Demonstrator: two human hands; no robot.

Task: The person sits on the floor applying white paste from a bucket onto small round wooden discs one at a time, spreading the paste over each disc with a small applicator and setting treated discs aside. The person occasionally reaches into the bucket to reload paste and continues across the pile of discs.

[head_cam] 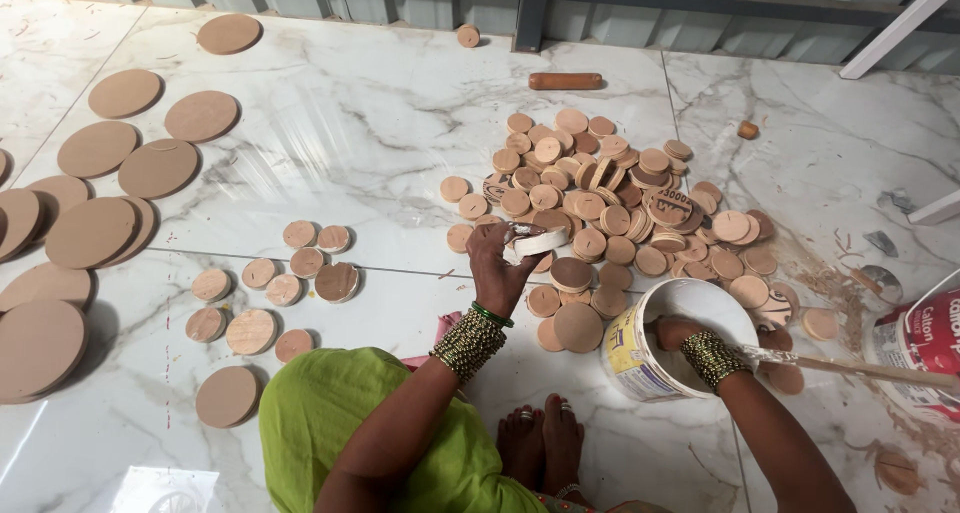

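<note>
From the head camera, the left hand [497, 263] was closed around a small wooden disc [535, 242] with a white coated edge, held above the near edge of the heap of small wooden discs [620, 213] on the marble floor [350, 123]. The right hand [678, 333] reached down into the white bucket [625, 348]; whether it gripped anything there could not be told. Large round boards [95, 233] lay well apart to the left.
</note>
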